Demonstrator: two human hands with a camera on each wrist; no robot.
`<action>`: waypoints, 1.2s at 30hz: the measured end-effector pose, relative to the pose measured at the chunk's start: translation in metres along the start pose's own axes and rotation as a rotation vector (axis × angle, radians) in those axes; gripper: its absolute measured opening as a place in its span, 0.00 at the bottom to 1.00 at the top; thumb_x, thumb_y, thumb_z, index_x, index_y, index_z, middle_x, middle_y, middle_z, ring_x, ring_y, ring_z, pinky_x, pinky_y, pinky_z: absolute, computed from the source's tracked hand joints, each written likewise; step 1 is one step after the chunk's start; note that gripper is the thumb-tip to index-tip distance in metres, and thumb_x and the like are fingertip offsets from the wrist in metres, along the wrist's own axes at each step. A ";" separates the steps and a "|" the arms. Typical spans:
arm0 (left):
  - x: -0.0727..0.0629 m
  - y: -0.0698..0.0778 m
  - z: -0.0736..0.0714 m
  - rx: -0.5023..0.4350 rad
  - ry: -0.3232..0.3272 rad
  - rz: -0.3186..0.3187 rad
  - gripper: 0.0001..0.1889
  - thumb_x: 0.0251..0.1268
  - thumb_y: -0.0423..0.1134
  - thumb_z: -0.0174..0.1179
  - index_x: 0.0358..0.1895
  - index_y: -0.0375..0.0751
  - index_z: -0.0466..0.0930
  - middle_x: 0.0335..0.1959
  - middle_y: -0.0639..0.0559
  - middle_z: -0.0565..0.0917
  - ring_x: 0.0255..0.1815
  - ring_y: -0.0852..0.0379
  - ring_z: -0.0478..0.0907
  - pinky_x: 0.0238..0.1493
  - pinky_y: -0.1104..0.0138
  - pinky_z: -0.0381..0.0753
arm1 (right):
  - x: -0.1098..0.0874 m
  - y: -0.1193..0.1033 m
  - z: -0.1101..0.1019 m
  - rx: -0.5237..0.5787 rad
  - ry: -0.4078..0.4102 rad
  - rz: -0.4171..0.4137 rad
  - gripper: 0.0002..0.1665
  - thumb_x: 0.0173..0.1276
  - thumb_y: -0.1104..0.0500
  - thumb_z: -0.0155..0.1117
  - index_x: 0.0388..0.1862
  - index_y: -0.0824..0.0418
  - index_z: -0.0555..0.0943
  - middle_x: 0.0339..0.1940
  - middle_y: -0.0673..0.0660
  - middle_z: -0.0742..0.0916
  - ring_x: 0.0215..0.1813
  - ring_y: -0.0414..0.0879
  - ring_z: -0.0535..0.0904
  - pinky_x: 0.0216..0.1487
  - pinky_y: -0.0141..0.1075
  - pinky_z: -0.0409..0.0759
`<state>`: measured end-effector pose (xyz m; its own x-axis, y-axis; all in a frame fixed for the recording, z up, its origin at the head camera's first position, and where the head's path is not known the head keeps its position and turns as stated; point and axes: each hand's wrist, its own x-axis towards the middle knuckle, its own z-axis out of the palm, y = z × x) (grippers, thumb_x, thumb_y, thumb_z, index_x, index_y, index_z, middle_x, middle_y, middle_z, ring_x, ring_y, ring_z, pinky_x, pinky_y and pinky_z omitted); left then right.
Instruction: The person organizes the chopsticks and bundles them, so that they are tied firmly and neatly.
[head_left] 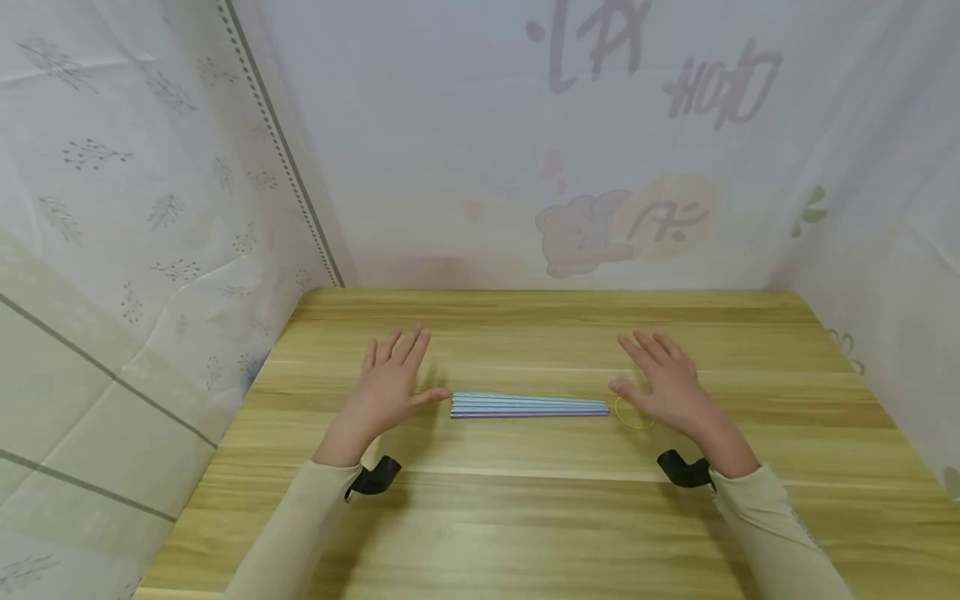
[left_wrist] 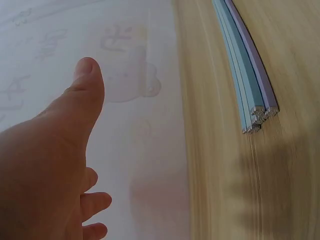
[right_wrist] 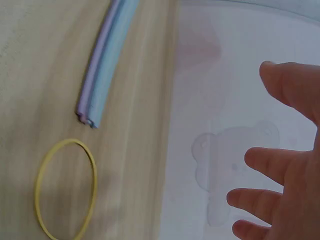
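A narrow bundle of slim light-blue and purple sticks point(head_left: 529, 406) lies lengthwise across the middle of the wooden table. In the left wrist view, the cut ends of the sticks point(left_wrist: 257, 112) look rough and silvery. My left hand point(head_left: 382, 396) hovers beside the bundle's left end, fingers spread and thumb pointing toward it. On the other side, my right hand point(head_left: 670, 390) is held over the table with its fingers straight. A thin yellow rubber band point(right_wrist: 94, 177) lies just past the bundle's right end, partly covered by the right hand in the head view. Neither hand holds anything.
The wooden table point(head_left: 480, 525) reaches back to a printed cloth point(head_left: 450, 150) hanging behind it. More patterned cloth point(head_left: 150, 275) hangs along the left side. A black wrist mount point(head_left: 377, 477) sits at the left cuff, another black mount point(head_left: 682, 469) at the right cuff.
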<state>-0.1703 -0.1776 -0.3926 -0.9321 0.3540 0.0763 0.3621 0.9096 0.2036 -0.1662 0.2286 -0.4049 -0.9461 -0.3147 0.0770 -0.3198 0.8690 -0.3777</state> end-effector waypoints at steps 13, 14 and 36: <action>0.008 0.009 0.006 -0.008 -0.016 0.039 0.49 0.60 0.62 0.58 0.76 0.40 0.46 0.76 0.41 0.51 0.76 0.36 0.45 0.70 0.39 0.40 | 0.003 -0.012 0.030 0.019 -0.029 -0.082 0.42 0.64 0.47 0.64 0.72 0.61 0.62 0.74 0.69 0.60 0.74 0.69 0.47 0.66 0.67 0.44; 0.009 0.009 0.007 -0.011 -0.015 0.039 0.49 0.60 0.62 0.59 0.76 0.40 0.46 0.76 0.41 0.51 0.76 0.36 0.45 0.71 0.39 0.40 | 0.004 -0.013 0.031 0.022 -0.036 -0.086 0.42 0.64 0.47 0.64 0.72 0.61 0.62 0.74 0.69 0.60 0.74 0.69 0.47 0.66 0.67 0.43; 0.014 0.017 0.033 -0.065 -0.070 0.075 0.48 0.56 0.61 0.62 0.74 0.40 0.53 0.74 0.45 0.59 0.75 0.39 0.49 0.71 0.40 0.42 | 0.003 -0.021 0.059 -0.039 -0.057 -0.088 0.33 0.59 0.53 0.71 0.63 0.58 0.74 0.58 0.61 0.80 0.63 0.62 0.69 0.64 0.69 0.44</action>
<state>-0.1769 -0.1502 -0.4203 -0.8993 0.4367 0.0255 0.4275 0.8650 0.2627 -0.1595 0.1873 -0.4510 -0.9102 -0.4104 0.0550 -0.4040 0.8509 -0.3358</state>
